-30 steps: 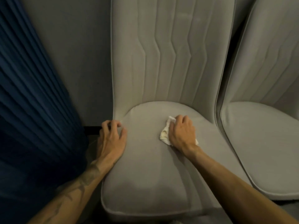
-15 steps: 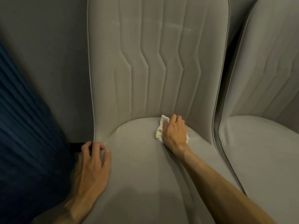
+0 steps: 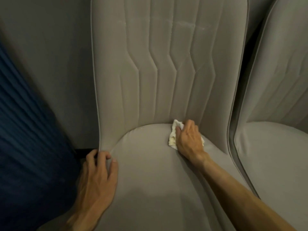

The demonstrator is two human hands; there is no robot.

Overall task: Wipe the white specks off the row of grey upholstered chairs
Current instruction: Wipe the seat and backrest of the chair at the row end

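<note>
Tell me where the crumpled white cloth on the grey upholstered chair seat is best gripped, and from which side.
Probably the bunched edge of the crumpled white cloth that pokes out left of the right hand, pinched from above and the left: the rest lies hidden under that hand on the grey upholstered chair seat.

A plain grey wall (image 3: 50,64) fills the upper left. A dark blue pleated curtain (image 3: 25,147) hangs in front of it at the left edge. A black strip (image 3: 83,151) runs along the wall's base. Lighting is dim.
</note>
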